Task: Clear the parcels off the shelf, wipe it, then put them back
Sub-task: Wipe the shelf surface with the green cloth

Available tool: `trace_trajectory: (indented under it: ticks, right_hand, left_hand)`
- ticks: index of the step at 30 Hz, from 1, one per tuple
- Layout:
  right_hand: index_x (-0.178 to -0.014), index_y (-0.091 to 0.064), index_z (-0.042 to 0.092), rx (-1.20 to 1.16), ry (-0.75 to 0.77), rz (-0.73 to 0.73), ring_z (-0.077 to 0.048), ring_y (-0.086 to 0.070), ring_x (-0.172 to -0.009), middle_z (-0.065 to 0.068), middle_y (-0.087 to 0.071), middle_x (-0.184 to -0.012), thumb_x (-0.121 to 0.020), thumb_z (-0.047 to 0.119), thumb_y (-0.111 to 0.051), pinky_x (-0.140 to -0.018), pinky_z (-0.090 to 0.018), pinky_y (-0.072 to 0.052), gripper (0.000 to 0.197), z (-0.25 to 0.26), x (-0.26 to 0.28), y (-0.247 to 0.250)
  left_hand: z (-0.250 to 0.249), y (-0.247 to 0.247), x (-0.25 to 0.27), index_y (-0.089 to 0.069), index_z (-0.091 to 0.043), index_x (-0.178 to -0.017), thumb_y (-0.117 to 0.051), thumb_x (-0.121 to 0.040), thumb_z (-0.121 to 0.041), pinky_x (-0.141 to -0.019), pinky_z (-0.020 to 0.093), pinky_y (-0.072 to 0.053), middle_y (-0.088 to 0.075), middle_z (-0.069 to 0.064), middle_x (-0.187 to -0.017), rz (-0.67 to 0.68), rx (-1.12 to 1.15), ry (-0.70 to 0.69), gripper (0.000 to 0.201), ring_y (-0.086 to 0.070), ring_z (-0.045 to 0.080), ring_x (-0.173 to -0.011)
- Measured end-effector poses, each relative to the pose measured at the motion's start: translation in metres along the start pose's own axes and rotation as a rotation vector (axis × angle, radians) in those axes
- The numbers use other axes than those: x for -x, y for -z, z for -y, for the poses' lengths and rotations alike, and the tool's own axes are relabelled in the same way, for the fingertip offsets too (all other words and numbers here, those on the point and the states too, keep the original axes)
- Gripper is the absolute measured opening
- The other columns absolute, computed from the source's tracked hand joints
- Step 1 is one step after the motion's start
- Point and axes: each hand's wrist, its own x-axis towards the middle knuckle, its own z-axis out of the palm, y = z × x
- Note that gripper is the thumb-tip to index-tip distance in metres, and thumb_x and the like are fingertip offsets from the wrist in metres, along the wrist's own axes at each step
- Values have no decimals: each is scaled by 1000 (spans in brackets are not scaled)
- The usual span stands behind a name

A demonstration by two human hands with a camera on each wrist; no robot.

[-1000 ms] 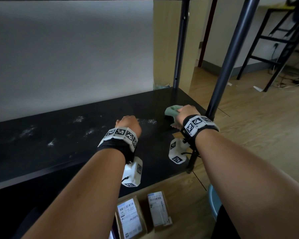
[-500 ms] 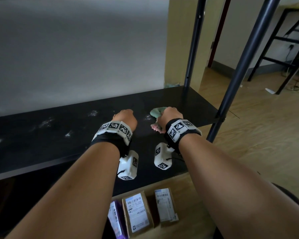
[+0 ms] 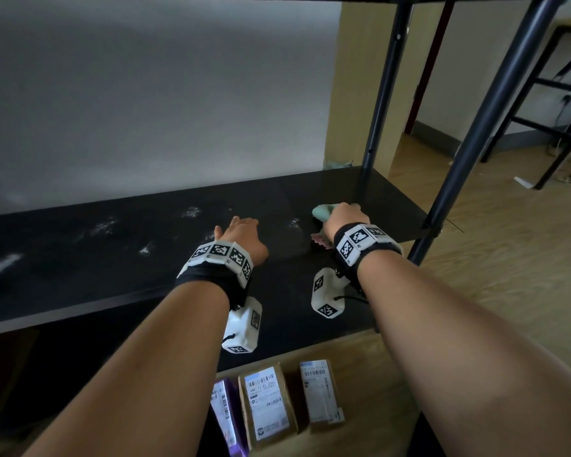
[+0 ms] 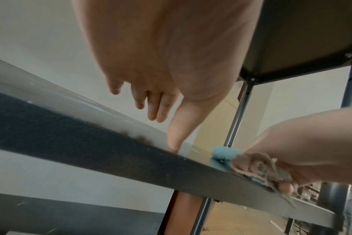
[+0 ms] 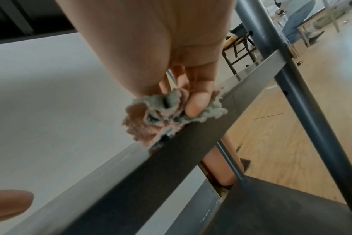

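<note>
Black shelf board (image 3: 360,192) spanning mid-frame: white dust smears (image 3: 106,225) lying at left, crumpled cloth (image 3: 322,212) resting at right. Wooden floor (image 3: 508,258), lower frame: three labelled parcels (image 3: 267,400) lying side by side.

Right hand (image 3: 343,216) with the cloth (image 3: 322,212) has slid left along the shelf (image 3: 112,258), away from the front post, toward the left hand (image 3: 244,235). Left hand's fingers, curled before, now spread looser.

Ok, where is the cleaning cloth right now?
The cloth is bunched in the right hand on the black shelf, near its right end by the front post.
</note>
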Motion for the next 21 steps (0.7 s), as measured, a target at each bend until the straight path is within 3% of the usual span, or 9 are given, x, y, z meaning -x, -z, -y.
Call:
trace_trajectory:
  ticks: [8,13,21]
  right_hand:
    - [-136,-43,0,-24,162,41,-30,-54,-121,-14,-46,-137,-92,22,-59,-92,-34,-47,52,40,17,-27]
    - [-118,-64,8,-166,186,83,-31,-65,-102,-13,-65,-116,-85,20,-62,-84,-34,-54,35,44,15,-26]
    - [-133,-50,10,14,140,3,-29,-58,-110,-11,-47,-129,-89,22,-59,-77,-33,-45,47,25,13,-17]
  left_hand:
    - [1,4,3,-26,-15,-150,-66,-82,-26,-120,49,-4,-24,4,-156,38,-39,2,79,-16,21,-147]
    - [8,5,5,-22,-16,-151,-55,-87,-11,-121,46,1,-14,2,-160,18,-13,-16,72,-3,17,-150]
    - [20,8,11,-21,-15,-153,-49,-89,-8,-122,42,-4,-15,4,-160,-9,50,-16,70,-7,21,-149]
